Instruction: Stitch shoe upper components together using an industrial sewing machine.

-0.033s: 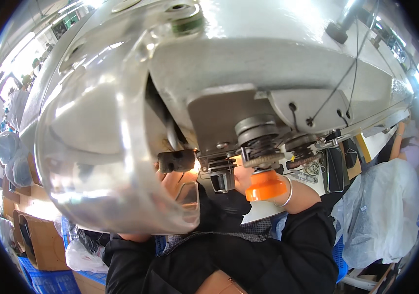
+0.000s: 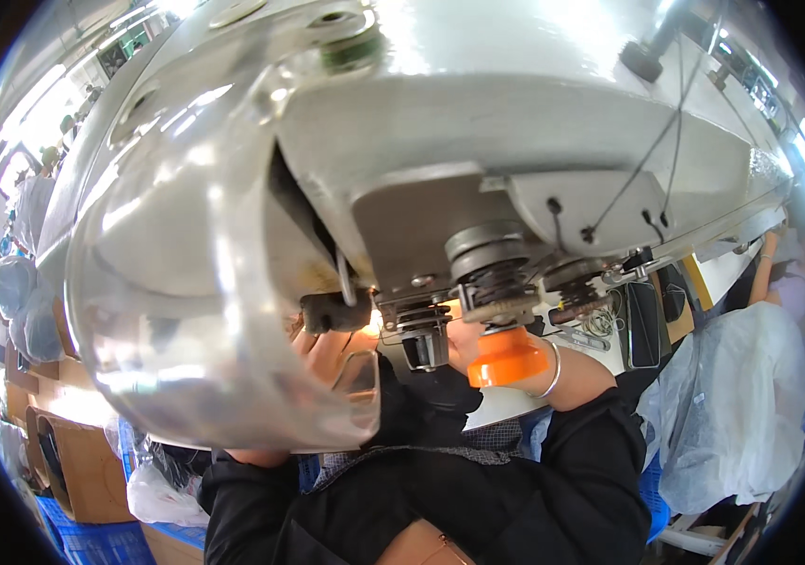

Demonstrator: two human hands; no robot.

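Observation:
A large, shiny sewing machine head (image 2: 402, 122) fills the upper view and hides most of both hands. My left hand (image 2: 325, 352) shows only in part, below a dark block and behind the curved metal cover (image 2: 167, 311); its fingertips are hidden. Beyond the thread tension dials (image 2: 492, 254) and an orange knob (image 2: 508, 358), a bit of my right hand (image 2: 462, 341) appears, its fingers out of sight. A silver bangle (image 2: 553, 373) circles my right wrist. Warm light glows between the hands, close to the machine's needle area. Whatever they touch cannot be made out.
A dark phone-like slab (image 2: 643, 325) and coiled cord (image 2: 602, 320) lie on the table at right. Clear plastic covers a pile (image 2: 737, 405) beyond. Cardboard boxes (image 2: 87, 471) and a blue crate (image 2: 105, 543) stand left. Another person's arm (image 2: 766, 268) shows far right.
The machine head appears shifted very slightly left in the picture. Both hands stay in nearly the same place.

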